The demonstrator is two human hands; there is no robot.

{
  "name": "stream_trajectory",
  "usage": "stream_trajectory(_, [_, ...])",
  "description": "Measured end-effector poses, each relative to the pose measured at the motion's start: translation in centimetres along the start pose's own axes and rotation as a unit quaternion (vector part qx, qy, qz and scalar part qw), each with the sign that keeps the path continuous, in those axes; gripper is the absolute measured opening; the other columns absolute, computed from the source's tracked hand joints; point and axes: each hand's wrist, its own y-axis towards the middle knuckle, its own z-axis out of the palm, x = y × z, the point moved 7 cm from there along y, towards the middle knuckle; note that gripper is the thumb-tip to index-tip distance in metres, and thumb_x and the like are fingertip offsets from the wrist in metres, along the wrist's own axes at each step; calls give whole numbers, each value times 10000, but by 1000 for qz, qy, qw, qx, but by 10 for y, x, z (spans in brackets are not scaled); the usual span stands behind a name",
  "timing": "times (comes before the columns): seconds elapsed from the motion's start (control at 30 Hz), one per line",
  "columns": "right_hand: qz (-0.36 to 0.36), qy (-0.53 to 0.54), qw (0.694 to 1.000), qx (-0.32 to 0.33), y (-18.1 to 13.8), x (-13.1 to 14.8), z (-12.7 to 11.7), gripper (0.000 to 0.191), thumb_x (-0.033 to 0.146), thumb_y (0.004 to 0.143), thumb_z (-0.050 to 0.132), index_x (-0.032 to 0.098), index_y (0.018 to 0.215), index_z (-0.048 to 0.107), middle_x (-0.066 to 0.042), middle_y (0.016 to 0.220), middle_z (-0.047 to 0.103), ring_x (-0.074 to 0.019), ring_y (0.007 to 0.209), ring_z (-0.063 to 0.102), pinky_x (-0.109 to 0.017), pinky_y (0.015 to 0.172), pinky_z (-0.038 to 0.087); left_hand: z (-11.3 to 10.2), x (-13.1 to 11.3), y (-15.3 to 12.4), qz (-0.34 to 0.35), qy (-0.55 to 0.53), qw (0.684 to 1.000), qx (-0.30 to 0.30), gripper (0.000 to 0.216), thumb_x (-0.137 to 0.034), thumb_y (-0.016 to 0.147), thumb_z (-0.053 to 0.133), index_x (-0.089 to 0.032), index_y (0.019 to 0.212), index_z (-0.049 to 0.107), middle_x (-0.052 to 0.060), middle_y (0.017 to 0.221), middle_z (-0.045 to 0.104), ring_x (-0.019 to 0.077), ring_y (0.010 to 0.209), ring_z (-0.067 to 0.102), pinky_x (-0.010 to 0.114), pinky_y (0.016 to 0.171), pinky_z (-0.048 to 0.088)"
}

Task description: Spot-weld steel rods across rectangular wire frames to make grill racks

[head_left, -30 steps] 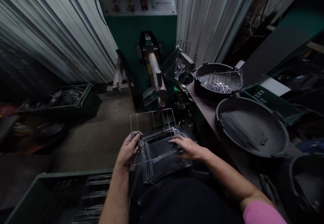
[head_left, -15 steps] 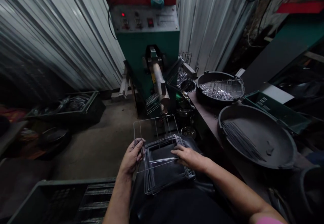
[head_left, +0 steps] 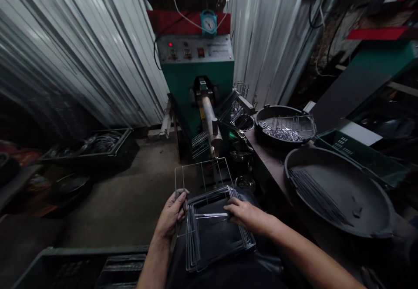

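Observation:
My left hand [head_left: 172, 213] is closed on the left side of a wire frame [head_left: 202, 163], a rectangle with thin cross wires. The frame's far edge lies just below the rod-shaped electrode [head_left: 211, 126] of a green machine. In my right hand [head_left: 246, 215], thumb and fingers pinch a few short straight metal wires [head_left: 210, 215] that point left. Below both hands a stack of rectangular wire frames [head_left: 193, 250] rests on the dark covering [head_left: 218, 241] over my lap. The held frame's near part overlaps the stack, so its lower edge is hard to follow.
The green machine [head_left: 183, 80] with a control panel stands ahead. On the right bench, a round pan [head_left: 369, 193] holds dark rods and another pan [head_left: 261, 134] holds loose wires. Crates stand at the left [head_left: 120, 149] and lower left [head_left: 48, 254]. More wires hang beside the electrode.
The view has tilted up slightly, so the surroundings sit lower. My left hand keeps its grip on the frame. The wires in my right hand have swung slightly and now lie closer together.

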Motion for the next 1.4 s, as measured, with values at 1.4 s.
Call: stream_trajectory(1.4, [182,461,834,-242,148,-137,-74,205,260,556,660,110,686,608,27,557,550,-72,475,459,-174,434,340,4,-60,123,42,-14,999,-28,279,-369,645,617,-162,790,499,-79,438,473,-10,257,212,106,274,170])
